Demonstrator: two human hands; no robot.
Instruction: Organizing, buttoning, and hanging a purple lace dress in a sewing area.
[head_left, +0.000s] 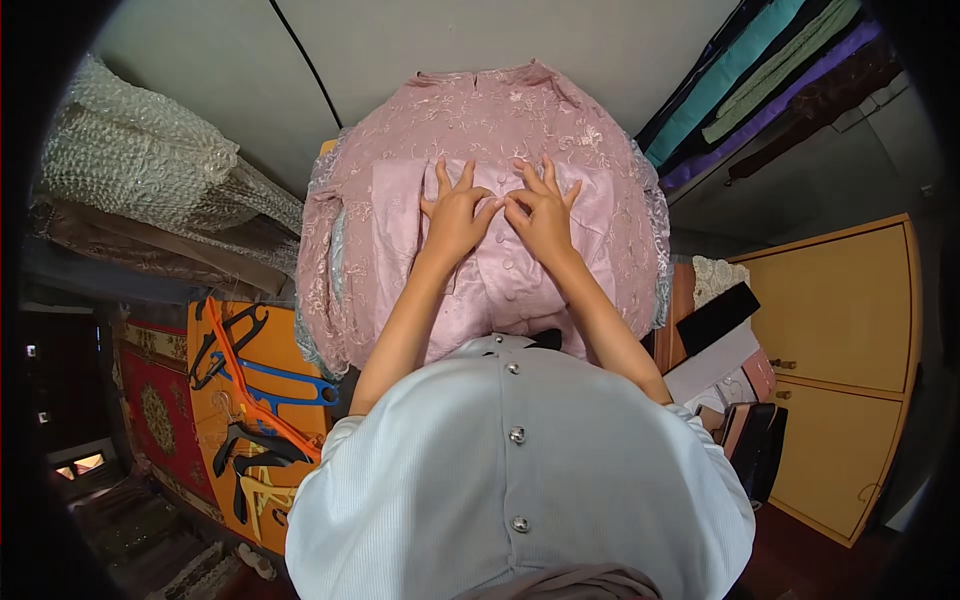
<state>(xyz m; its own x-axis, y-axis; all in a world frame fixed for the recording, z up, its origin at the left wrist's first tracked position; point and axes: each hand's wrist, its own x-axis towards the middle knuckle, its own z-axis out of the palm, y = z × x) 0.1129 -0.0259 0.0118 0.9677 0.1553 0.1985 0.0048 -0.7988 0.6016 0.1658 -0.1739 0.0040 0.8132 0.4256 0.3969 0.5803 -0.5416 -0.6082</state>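
Note:
A pale pink button-front satin garment (517, 281) lies before me on a dusty-pink lace dress (465, 112) with light floral embroidery. My left hand (456, 217) pinches the satin garment's front opening between thumb and forefinger, its other fingers spread. From the other side my right hand (541, 217) pinches the same spot, so the fingertips of both hands almost meet. What lies between the fingertips is too small to make out, perhaps a button. Several round covered buttons (508, 265) run down the front, above and below my fingers.
Orange, blue, black and yellow hangers (277, 390) crowd an orange surface at left. Beaded white clothing (135, 142) hangs at upper left, coloured garments (757, 82) at upper right. Folded fabrics (716, 360) are stacked at right beside a wooden cabinet (832, 300). A wall rises behind the dress.

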